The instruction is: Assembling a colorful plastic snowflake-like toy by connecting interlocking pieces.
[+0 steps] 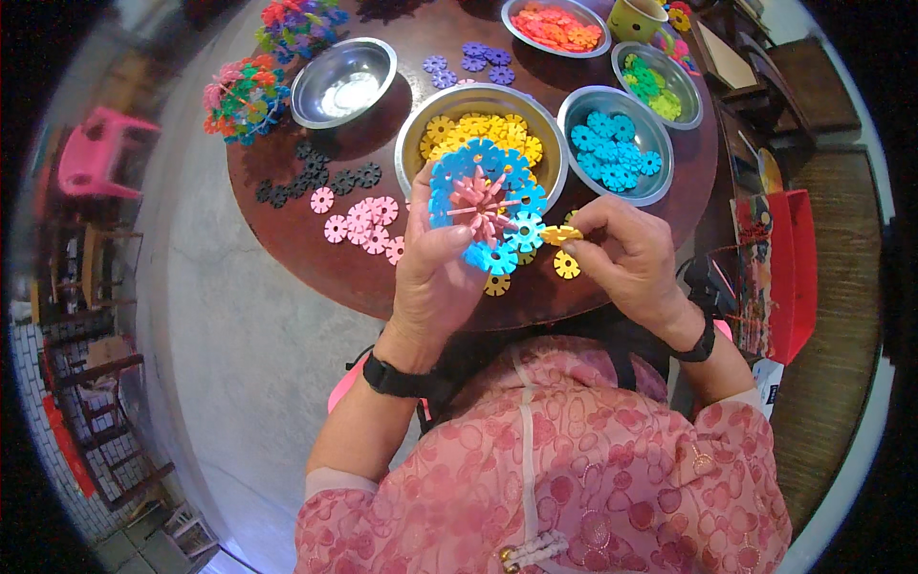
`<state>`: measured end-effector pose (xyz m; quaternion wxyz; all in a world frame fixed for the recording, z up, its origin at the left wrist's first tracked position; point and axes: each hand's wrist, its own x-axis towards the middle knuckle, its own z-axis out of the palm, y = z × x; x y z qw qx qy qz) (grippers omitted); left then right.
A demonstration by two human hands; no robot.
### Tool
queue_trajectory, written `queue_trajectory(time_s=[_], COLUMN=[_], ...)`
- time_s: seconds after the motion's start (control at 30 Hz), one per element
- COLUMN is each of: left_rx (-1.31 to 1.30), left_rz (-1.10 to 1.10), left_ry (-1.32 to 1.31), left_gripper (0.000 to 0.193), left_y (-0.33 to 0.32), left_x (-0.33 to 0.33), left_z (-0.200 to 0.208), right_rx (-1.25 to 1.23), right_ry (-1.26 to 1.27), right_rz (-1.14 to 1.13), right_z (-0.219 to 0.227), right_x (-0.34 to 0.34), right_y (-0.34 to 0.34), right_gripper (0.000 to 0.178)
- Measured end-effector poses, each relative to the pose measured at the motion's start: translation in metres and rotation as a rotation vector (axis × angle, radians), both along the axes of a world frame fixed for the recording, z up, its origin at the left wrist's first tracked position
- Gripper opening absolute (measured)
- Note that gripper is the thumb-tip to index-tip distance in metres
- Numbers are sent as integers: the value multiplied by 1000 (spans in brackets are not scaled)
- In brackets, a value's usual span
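Observation:
My left hand grips a round built piece of interlocking plastic discs, with a blue disc ring around a spiky pink centre. Between the thumb and fingers of my right hand is a yellow notched disc, its edge up against the ring's right side; whether it is slotted in I cannot tell. Below it, loose yellow discs lie on the table. Just behind the built piece stands a metal bowl of yellow discs.
On the round brown table are bowls of blue discs, green discs and orange discs, plus an empty bowl. Loose pink discs, black discs and purple discs lie about. Finished-looking colourful balls stand far left.

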<state>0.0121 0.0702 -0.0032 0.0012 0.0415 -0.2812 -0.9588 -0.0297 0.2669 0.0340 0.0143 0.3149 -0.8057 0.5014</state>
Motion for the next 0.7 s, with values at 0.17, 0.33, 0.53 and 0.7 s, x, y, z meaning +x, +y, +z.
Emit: queue_trajectory(time_s=[0.17, 0.33, 0.53, 0.7], left_rx=[0, 0, -133, 45], left_rz=[29, 120, 205, 64], left_ry=[51, -89, 25, -36], left_gripper=[64, 50, 50, 55], left_y=[8, 17, 19, 9], left_x=[-1, 2, 3, 0], left_z=[10, 7, 4, 11], right_rx=[48, 62, 44, 76], right_ry=[61, 61, -8, 87], right_rz=[29, 63, 76, 27], right_z=[-2, -7, -8, -4], right_x=[1, 7, 6, -4], right_y=[0, -5, -4, 8], right_gripper=[9, 8, 9, 9])
